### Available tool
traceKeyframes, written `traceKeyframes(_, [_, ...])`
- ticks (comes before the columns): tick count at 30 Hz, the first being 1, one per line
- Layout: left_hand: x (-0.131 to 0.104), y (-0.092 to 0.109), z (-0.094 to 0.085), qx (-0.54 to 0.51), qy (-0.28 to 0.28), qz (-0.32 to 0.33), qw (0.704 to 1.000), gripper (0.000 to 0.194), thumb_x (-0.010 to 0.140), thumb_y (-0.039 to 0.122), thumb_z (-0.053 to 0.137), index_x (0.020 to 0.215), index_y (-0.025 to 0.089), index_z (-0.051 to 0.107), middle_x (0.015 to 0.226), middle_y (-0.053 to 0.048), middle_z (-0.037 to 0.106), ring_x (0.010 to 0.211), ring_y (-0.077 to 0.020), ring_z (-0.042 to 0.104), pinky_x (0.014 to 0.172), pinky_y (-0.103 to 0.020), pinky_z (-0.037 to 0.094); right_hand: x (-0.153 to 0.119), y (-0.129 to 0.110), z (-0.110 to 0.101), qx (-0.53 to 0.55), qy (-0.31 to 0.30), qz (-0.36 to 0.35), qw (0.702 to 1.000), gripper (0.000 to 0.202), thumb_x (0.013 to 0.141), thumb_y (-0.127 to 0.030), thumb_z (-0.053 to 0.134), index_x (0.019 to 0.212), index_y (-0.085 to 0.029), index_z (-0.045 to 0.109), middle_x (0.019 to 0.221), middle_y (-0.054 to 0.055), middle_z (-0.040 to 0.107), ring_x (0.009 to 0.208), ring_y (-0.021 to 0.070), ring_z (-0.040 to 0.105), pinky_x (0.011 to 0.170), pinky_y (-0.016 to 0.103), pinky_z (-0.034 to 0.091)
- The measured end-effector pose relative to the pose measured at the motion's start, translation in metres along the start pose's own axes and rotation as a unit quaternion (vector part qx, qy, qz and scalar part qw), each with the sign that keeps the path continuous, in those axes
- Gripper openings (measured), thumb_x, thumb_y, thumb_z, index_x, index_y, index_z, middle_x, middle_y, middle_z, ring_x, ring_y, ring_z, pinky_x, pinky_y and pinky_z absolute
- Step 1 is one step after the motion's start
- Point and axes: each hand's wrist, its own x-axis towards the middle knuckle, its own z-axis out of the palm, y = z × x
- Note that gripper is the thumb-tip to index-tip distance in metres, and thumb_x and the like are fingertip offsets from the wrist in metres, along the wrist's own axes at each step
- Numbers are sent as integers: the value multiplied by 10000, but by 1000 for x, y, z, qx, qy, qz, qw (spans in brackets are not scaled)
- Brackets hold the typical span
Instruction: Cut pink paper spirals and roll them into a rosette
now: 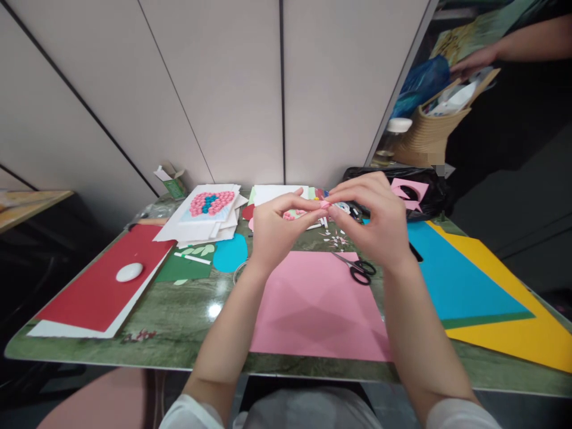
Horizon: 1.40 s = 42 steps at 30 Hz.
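Just pinching one tiny pink paper bit (pixel 325 204) with left hand (pixel 280 226) and right hand (pixel 378 220) — holding it above one green table (pixel 187 307), near one big pink sheet (pixel 315 304), one pair of scissors (pixel 354 265).

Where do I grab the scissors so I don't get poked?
Hold the scissors by the black loops, probably coming from the near right. The loops sit at that end, while the blades point toward the far left, over the pink sheet.
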Motion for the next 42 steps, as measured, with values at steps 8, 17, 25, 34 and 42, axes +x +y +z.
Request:
traceKeyframes(8, [1, -17, -14, 232, -158, 146, 949, 39, 780, 210, 673, 741, 215, 675, 708, 65, 720, 648, -94, 661, 1037, -400, 469, -6, 10, -3, -83, -185, -19, 979, 91, 804, -200, 629, 887, -225, 653, 1011, 22, 683, 966, 231, 540, 831, 410, 399])
traceKeyframes(17, [0, -9, -10, 174, -103, 104, 974, 33, 772, 258, 692, 774, 225, 689, 735, 47, 722, 628, -90, 640, 1011, -396, 485, -4, 2, -6, -80, -112, -21, 990, 94, 777, -161, 641, 843, -228, 654, 944, 19, 693, 924, 222, 551, 808, 405, 397])
traceKeyframes(25, [-2, -6, -6, 45, -50, 23, 997, 58, 712, 243, 748, 764, 237, 722, 765, 30, 735, 759, -123, 689, 1033, -395, 477, -1, -3, -11, -44, -50, -5, 998, 43, 788, -204, 669, 817, -234, 683, 902, 28, 706, 883, 212, 574, 786, 391, 439])
traceKeyframes(34, [-2, -2, 5, -71, -1, -38, 997, 82, 697, 232, 763, 746, 216, 700, 764, 18, 734, 773, -124, 699, 956, -372, 532, 1, -5, -9, -3, 2, 17, 1000, 54, 808, -253, 667, 836, -277, 706, 870, 33, 703, 839, 222, 607, 800, 423, 460])
traceKeyframes(42, [-1, -9, 6, -66, -16, -70, 995, 120, 718, 268, 737, 739, 175, 665, 789, -27, 727, 811, -145, 694, 834, -334, 565, 0, -3, -8, -36, -34, 16, 999, 72, 821, -247, 637, 863, -263, 693, 928, 28, 704, 906, 234, 585, 814, 427, 425])
